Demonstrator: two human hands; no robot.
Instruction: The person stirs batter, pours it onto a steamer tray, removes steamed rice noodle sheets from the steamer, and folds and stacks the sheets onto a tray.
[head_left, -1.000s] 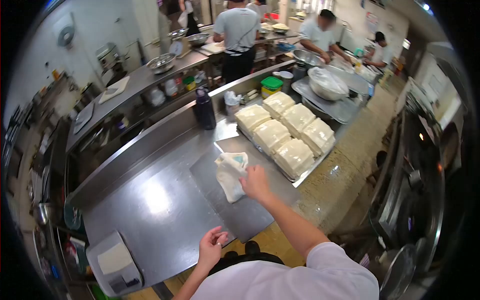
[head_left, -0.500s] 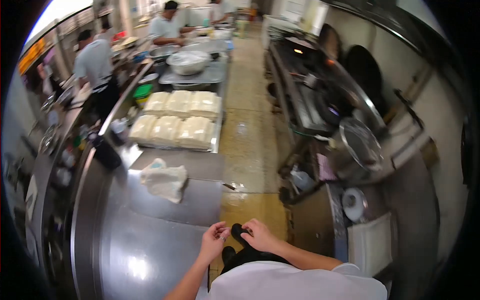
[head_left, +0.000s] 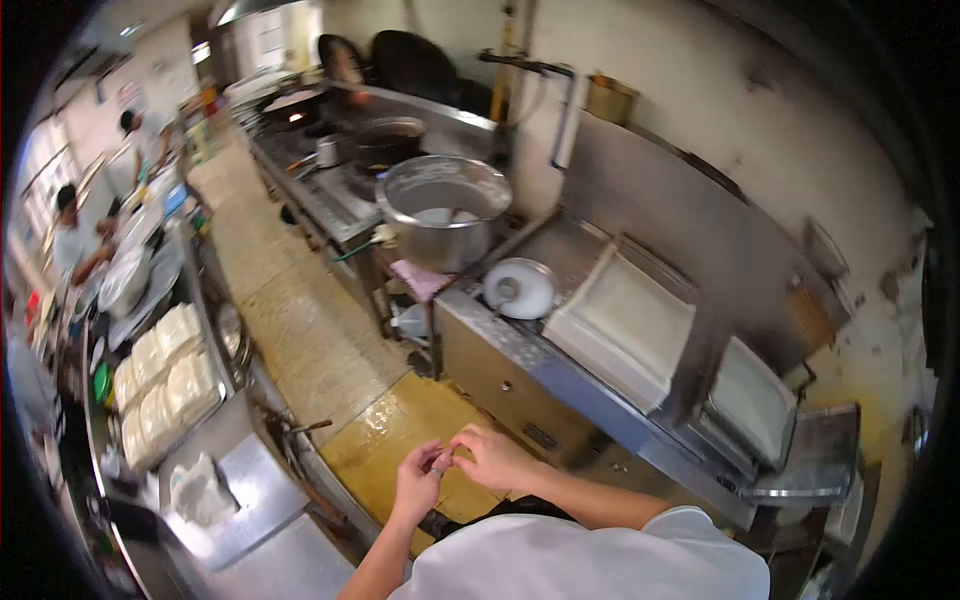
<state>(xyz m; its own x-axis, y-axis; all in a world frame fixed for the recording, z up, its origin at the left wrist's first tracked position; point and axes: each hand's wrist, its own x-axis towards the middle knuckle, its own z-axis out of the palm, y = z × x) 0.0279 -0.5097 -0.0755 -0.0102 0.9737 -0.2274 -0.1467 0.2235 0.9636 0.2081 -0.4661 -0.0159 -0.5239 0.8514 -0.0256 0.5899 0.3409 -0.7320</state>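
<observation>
In front of my body, over the tiled floor [head_left: 340, 380], my two hands meet at the fingertips. My left hand [head_left: 420, 478] has its fingers curled in, with what looks like a ring on one of them. Fingers bent and drawn together, my right hand [head_left: 492, 458] touches the left one. Anything between the fingertips is too small to make out. Nearest on the left is the steel worktable [head_left: 285, 565], where a crumpled white cloth [head_left: 203, 492] lies. To the right, a steel counter [head_left: 500, 375] bears a tray lined with white [head_left: 630, 320].
Wrapped white blocks [head_left: 165, 380] fill a tray on the left table. A large steel pot [head_left: 445, 215] stands beside the stove [head_left: 300, 165]. A white bowl-like thing [head_left: 520, 288] and a second white-filled tray [head_left: 750, 400] sit rightward. Co-workers [head_left: 80, 240] stand at far left.
My view has swung to the right, so the worktable shifts left and the counter with trays comes into sight. My hands have come together from slightly apart.
</observation>
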